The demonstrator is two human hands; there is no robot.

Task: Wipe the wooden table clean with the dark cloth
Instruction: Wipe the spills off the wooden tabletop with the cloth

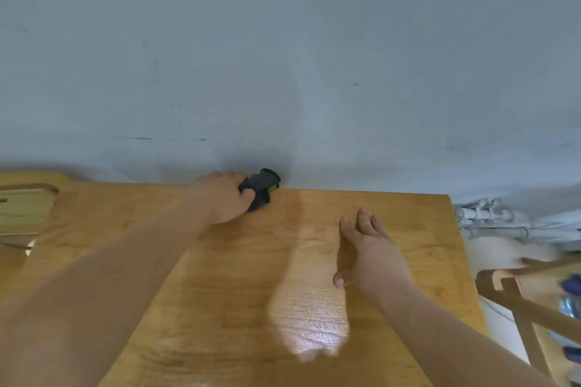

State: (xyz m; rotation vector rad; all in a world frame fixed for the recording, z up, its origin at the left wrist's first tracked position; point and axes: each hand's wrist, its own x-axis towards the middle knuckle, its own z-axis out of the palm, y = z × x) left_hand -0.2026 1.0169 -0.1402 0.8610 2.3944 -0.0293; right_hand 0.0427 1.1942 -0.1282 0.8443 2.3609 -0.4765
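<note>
The wooden table [408,229] fills the lower half of the view, with a shiny glare patch near its middle. At its far edge, against the wall, my left hand [224,196] is closed around the bunched dark cloth [261,187], which shows a small yellow spot. My right hand [367,248] rests flat on the tabletop to the right, fingers spread and holding nothing.
A grey-blue wall [283,56] rises straight behind the table. A wooden board or tray [22,207] lies at the far left. Right of the table's edge stand white pipes [490,214] and a wooden chair frame [528,302].
</note>
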